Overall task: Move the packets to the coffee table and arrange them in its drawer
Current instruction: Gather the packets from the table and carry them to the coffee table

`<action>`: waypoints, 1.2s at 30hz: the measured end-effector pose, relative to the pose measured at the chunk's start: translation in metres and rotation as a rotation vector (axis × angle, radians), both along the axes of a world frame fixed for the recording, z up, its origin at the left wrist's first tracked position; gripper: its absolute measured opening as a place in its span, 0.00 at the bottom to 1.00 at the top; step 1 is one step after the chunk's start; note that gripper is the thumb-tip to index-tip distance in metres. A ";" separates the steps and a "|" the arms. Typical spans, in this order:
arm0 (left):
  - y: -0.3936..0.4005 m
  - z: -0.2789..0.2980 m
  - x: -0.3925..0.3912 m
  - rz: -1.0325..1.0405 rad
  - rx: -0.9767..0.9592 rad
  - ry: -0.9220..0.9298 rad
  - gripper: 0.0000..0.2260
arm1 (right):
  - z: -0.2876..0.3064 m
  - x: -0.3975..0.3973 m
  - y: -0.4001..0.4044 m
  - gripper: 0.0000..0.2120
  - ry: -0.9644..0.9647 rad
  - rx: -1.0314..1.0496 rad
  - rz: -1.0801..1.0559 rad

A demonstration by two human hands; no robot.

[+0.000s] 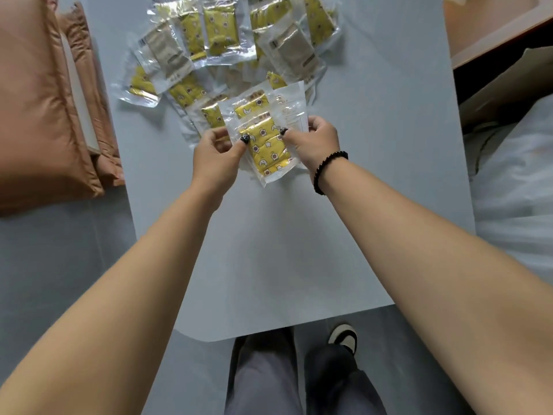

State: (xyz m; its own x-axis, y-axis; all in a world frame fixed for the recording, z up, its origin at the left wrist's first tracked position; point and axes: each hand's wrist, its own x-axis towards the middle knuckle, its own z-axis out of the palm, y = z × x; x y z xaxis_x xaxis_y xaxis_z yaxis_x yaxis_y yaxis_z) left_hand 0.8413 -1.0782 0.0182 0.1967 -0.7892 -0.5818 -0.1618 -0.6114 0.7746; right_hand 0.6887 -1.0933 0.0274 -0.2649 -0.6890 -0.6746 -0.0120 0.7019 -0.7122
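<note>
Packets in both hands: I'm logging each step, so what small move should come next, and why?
Probably add another loose packet to the stack that the left hand and right hand pinch; many still lie scattered on the white table.

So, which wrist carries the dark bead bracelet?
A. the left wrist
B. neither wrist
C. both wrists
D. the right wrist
D: the bead bracelet circles the wrist just behind the right hand, which pinches the stack of yellow packets, while the wrist of the left hand is bare.
</note>
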 end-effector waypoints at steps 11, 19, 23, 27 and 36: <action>-0.032 -0.027 0.007 -0.138 0.024 -0.344 0.17 | -0.035 0.001 -0.022 0.11 0.175 0.109 0.195; 0.009 0.011 -0.026 -0.101 -0.029 -0.201 0.12 | -0.004 -0.029 0.008 0.18 0.181 0.003 0.073; 0.027 0.043 -0.063 -0.163 -0.041 -0.026 0.08 | 0.033 -0.055 0.040 0.09 0.026 -0.081 -0.197; 0.045 0.072 -0.105 -0.341 -0.056 0.066 0.07 | 0.064 -0.084 0.083 0.09 -0.011 -0.108 -0.379; 0.078 0.111 -0.182 -0.786 -0.050 0.078 0.08 | 0.104 -0.155 0.188 0.11 0.037 -0.181 -0.678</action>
State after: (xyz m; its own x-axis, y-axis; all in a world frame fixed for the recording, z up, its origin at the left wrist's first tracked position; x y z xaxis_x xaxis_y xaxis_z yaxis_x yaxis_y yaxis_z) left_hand 0.6592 -1.0002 0.1297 -0.4687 -0.7057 -0.5313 -0.4762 -0.3048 0.8248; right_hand 0.5334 -0.9055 0.1315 -0.6966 -0.4644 -0.5468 0.3596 0.4335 -0.8263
